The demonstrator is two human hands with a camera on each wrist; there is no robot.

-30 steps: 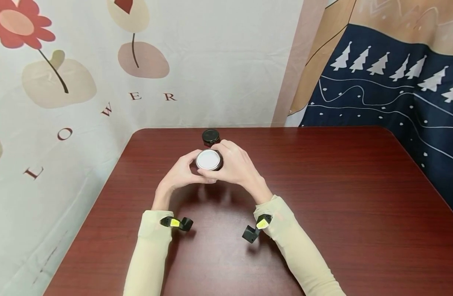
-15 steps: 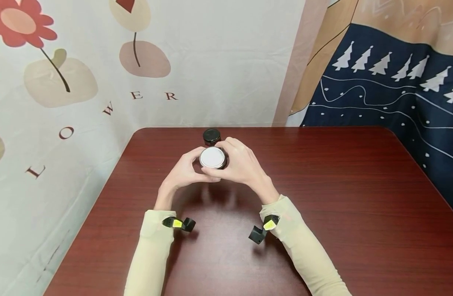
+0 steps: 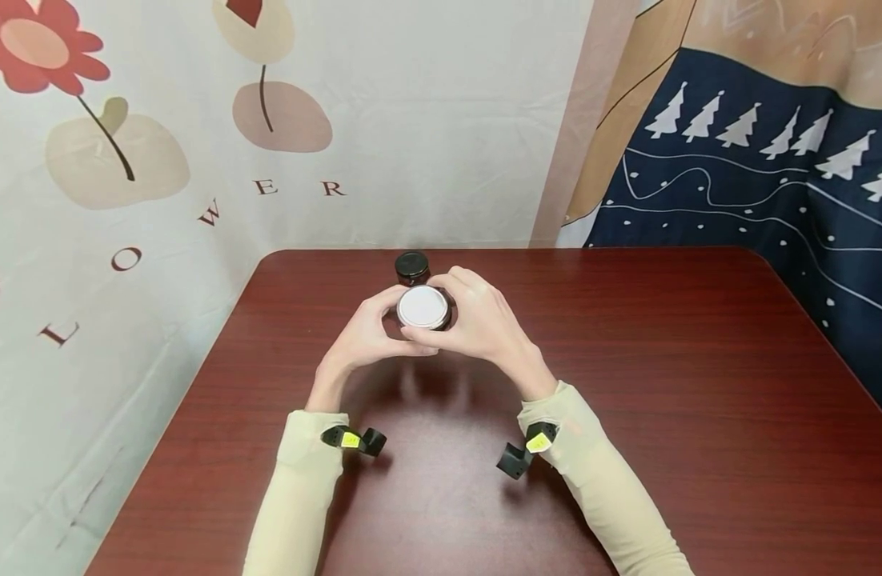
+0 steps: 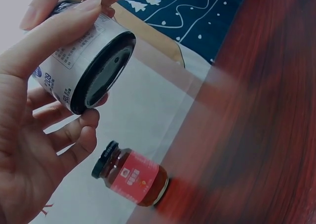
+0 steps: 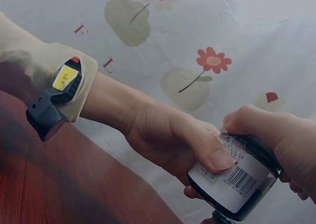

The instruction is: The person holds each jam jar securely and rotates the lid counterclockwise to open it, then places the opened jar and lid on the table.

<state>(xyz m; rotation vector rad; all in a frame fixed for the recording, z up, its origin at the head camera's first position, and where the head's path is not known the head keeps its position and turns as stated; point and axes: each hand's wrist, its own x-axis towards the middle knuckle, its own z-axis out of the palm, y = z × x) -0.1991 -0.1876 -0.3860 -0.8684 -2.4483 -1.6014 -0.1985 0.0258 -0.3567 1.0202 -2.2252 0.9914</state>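
Observation:
Both hands hold a small jar with a white top (image 3: 422, 308) above the table. My left hand (image 3: 372, 332) curls its thumb and fingers round the jar's left side. On the other side, my right hand (image 3: 477, 316) grips it near the top. In the left wrist view, the jar (image 4: 59, 73) is tilted, showing a printed pale label and a dark, glossy base. A barcode and crinkled clear film show on the jar (image 5: 237, 179) in the right wrist view. Behind the hands stands a second jar (image 4: 136, 177), with a black lid and red label.
The reddish-brown wooden table (image 3: 664, 384) extends to both sides and in front of the hands. A pale cloth with printed flowers (image 3: 426, 120) hangs behind it, and a dark blue cloth with white trees (image 3: 758, 184) hangs at the right.
Both hands have shifted slightly right together, carrying the held jar with them. Their hold on it looks the same. The black-lidded jar has stayed in place.

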